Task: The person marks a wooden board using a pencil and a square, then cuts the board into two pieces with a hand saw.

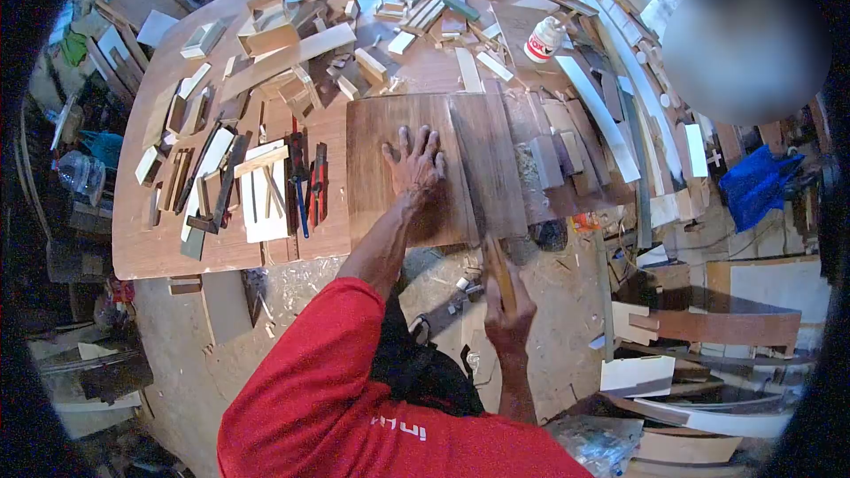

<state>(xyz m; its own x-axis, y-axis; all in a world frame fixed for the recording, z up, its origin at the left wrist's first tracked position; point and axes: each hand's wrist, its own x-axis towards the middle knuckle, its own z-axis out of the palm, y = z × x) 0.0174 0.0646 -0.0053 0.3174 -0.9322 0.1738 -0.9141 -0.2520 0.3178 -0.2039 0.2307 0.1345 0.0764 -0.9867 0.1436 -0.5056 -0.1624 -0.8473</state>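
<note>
**Failure Points: Panel, Tool and Hand Placement**

The broad, reddish-brown wooden table [146,252] carries a rectangular, dark brown, wood-grained panel [376,212] along its near side. Near-edge support is the main concern: if the section of panel closest to the body lacks backing, downward force there could tip it or split its edge. The amount of overhang cannot be determined.

The left hand [418,173] is open, palm down, with fingers spread on the panel. It presses from one side of a long dark line, so the opposite side could lift, chatter or creep. Whether that line is a cut or a seam cannot be confirmed.

The right hand [511,323] is closed around the yellow-brown wooden handle [502,279] of a dark, narrow-bladed tool (apparently a saw, though the blade is indistinct). A twisted wrist could bind the blade or pull it off line. A slip towards the left hand could cut the fingers, which rest near the line.

Rough, brown rectangular wood blocks [551,159] sit just beside the panel's right side; sideways movement could jam against them. Pale, fine wood shavings [529,166] lie in the same area. Debris trapped underneath could rock the panel or scratch its underside.
</note>
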